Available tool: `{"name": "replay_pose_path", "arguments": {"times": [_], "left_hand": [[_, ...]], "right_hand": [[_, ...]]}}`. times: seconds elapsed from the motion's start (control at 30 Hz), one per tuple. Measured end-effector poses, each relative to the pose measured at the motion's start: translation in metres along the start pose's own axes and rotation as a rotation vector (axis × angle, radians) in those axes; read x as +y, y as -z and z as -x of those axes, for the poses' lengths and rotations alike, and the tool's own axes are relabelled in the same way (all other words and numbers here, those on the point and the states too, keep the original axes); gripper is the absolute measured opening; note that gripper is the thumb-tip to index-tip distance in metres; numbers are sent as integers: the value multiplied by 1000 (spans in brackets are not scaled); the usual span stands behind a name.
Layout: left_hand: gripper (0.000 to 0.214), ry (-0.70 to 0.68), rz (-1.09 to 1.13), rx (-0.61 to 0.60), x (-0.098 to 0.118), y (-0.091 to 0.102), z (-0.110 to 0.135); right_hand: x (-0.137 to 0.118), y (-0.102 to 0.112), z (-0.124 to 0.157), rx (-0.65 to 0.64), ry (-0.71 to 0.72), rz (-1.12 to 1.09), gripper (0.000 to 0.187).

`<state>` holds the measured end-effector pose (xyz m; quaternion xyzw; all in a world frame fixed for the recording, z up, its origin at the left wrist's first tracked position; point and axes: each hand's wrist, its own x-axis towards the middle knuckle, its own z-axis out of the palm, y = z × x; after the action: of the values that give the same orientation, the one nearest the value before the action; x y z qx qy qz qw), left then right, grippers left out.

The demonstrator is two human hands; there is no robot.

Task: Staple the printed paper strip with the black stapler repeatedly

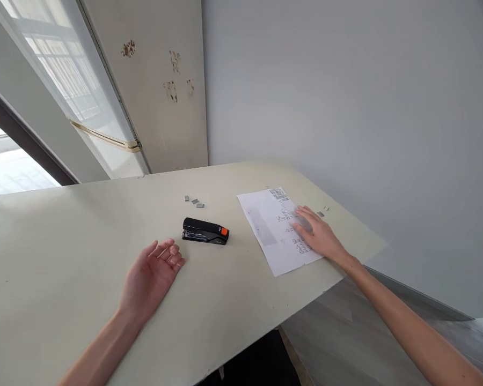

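Paper (261,214), a white rectangular sheet with dark print, lies on the pale cream tabletop (225,311); through the head camera I see my right hand (316,233) palm down over its right side, fingers extended and slightly spread, gripping nothing. My left hand (155,273) is palm up, fingers loosely curled, holding nothing, just beside a black, orange-buttoned stapler (203,229). Beyond that sit three small grey metallic strips (195,201); two small grey pieces (321,214) lie near my right hand.
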<state>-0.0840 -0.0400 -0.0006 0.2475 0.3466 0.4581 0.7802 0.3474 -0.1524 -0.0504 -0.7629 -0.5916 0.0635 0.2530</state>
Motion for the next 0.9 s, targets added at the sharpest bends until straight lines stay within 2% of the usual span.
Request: {"name": "replay_pose_path", "arguments": {"times": [0.07,0.13,0.23,0.33,0.4,0.47,0.63,0.73,0.9], "left_hand": [[18,-91,-268,-64,0,5,1],[22,-230,-641,-95,-1,10,2],[26,-483,-1149,-17,-3,14,1],[52,-589,-1420,75,-6,12,-13],[71,-570,-1505,55,-6,9,-28],[81,-524,-1547,-6,-4,5,-43],[75,-462,-1594,-87,6,-3,-67],[69,-504,-1623,-22,14,-2,-73],[68,-545,-1623,191,33,14,-91]], "right_hand": [[-10,-7,2,-73,5,-8,61],[-13,-14,3,-98,5,14,61],[-13,-21,4,-81,9,43,60],[-11,-24,4,-74,12,42,60],[-10,-24,4,-70,12,44,60],[-9,-25,4,-63,12,52,60],[-8,-29,4,-45,29,64,59],[-9,-29,4,-34,44,67,58],[-13,-34,8,-17,89,68,57]]}}
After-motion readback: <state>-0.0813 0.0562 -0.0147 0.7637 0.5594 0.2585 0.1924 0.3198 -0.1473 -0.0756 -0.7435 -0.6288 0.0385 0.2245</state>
